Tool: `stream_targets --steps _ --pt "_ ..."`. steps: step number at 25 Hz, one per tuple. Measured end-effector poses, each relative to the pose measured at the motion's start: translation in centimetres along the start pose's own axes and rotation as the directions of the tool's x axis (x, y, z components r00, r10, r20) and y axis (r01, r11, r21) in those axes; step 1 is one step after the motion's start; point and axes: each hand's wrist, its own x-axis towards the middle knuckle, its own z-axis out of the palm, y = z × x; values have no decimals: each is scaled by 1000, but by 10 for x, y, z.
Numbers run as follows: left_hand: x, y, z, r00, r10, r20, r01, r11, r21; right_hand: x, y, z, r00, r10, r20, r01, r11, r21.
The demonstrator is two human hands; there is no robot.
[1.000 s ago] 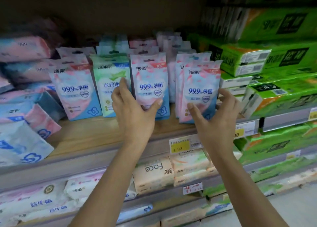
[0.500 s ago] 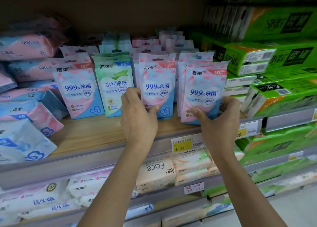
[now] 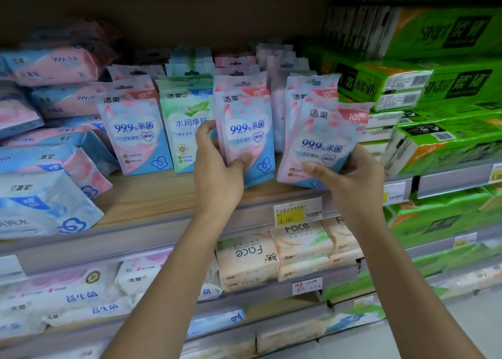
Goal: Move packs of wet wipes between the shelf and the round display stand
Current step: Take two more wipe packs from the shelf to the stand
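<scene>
Gripping both: left hand point(image 3: 217, 174) pinches the upright pack point(image 3: 245, 130) standing on the shelf point(image 3: 152, 198), right hand point(image 3: 350, 179) holds the tilted pack point(image 3: 326, 138), probably lifted just clear of it.

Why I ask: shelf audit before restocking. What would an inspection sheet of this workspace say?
Surface: wooden shelf, bare strip at the front.
Job's things: rows of small wipe packs standing upright; a pink-and-blue pack and a tilted pack are in hand; a green pack stands beside them. Round display stand not in view.
Clutter: large wipe packs piled loosely at left.
Grippers: left hand grips the pink-and-blue pack, thumb on its front; right hand holds the tilted pack by its lower part.
Cables: nothing seen.
Surroundings: green tissue packs at right; yellow price tag on the shelf edge; Face tissue packs on the shelf below.
</scene>
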Motion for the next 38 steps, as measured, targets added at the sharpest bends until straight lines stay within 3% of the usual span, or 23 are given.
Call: stream_targets --steps 7,11,16,21,23,26,29,34,38 --pt "-5 1 -74 997 15 -78 -28 985 -169 -6 -39 29 985 33 171 -99 914 393" --pt "-40 -2 -123 997 0 -76 -22 959 -281 -26 -43 56 923 42 383 -240 841 484" --pt "-134 -16 -163 955 -150 -254 73 955 -288 -82 -20 80 695 91 714 -447 831 330" --pt "-260 -21 -184 822 -337 -460 193 923 -332 -153 -21 98 419 23 908 -483 852 202" --pt "-324 -12 -196 716 -389 -579 227 915 -333 -198 -37 108 260 -14 965 -501 853 147" --pt "-418 1 -205 465 -454 -760 254 891 -377 -277 -72 121 3 -114 993 -500 860 100" --pt "-521 18 -208 219 -473 -853 253 872 -419 -376 -113 122 -242 -206 948 -498 865 60" --pt "-694 53 -217 -244 -422 -873 160 871 -465 -564 -167 80 -599 -251 760 -408 913 -20" --pt "-821 88 -229 -492 -329 -806 108 896 -432 -709 -194 23 -771 -227 595 -306 951 -34"
